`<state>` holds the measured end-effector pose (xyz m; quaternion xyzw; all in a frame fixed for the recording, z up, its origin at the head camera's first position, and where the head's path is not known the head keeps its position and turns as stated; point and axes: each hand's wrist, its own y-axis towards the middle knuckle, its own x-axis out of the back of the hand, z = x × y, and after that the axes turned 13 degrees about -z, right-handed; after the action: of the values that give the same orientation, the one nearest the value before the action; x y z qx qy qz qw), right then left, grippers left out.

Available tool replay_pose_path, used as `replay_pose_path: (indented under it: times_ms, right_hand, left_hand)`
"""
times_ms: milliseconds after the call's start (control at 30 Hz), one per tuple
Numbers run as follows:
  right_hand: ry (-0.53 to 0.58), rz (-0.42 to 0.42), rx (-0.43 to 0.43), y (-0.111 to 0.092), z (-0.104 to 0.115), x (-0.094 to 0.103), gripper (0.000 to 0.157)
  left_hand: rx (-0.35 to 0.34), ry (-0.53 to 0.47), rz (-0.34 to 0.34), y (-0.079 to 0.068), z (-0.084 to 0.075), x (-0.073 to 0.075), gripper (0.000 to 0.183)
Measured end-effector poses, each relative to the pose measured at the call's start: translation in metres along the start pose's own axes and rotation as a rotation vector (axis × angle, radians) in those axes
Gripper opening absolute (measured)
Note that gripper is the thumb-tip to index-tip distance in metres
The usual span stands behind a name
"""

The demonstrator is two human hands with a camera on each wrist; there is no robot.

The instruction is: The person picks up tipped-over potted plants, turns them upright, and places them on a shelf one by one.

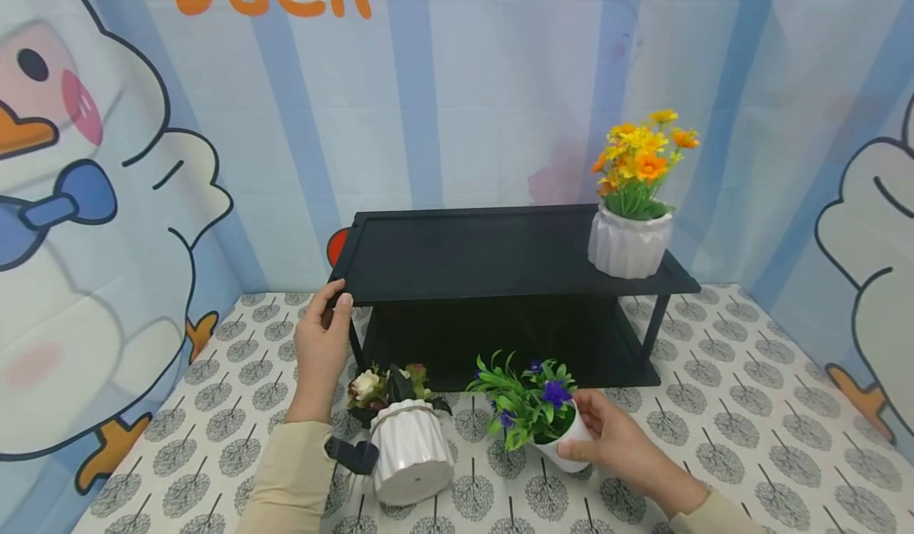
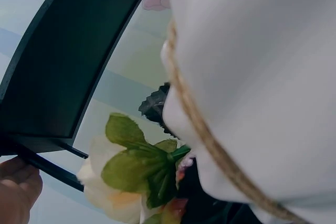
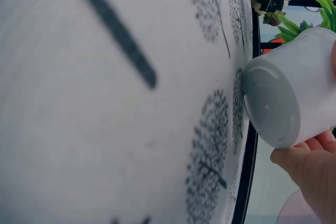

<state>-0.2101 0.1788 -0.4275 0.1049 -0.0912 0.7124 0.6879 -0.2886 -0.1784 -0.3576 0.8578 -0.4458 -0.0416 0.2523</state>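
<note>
My left hand [image 1: 323, 347] grips the front left corner of a black two-tier shelf [image 1: 464, 252], its fingers at the edge of the upper board. With my right hand [image 1: 621, 443] I hold a small smooth white pot [image 3: 294, 87] of purple flowers and green leaves [image 1: 528, 399]. This pot is tilted, leaves toward the shelf and left, close to the tablecloth. Between my arms lies a ribbed white pot [image 1: 412, 455] of cream and dark red flowers [image 1: 371, 383], tipped with its base toward me. Twine runs round its rim [image 2: 205, 135].
A ribbed white pot [image 1: 628, 242] with yellow and orange flowers [image 1: 646, 157] stands on the upper board's right end. The patterned tablecloth [image 1: 750, 455] runs under the shelf. Behind hangs a blue striped cloth [image 1: 485, 105] with duck drawings. A black wrist camera [image 1: 353, 455] overlaps the tipped pot.
</note>
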Motion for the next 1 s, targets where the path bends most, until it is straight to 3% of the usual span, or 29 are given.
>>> replay_pose_path:
  times_ms: [467, 1000]
  right_hand:
    - [-0.139, -0.076, -0.078, -0.009, 0.004, 0.008, 0.077]
    - [-0.146, -0.150, -0.069, -0.010, 0.003, 0.009, 0.064]
  left_hand:
    - [-0.007, -0.006, 0.002, 0.001, 0.000, 0.000, 0.042]
    - [0.008, -0.004, 0.005, 0.001, 0.001, 0.000, 0.042]
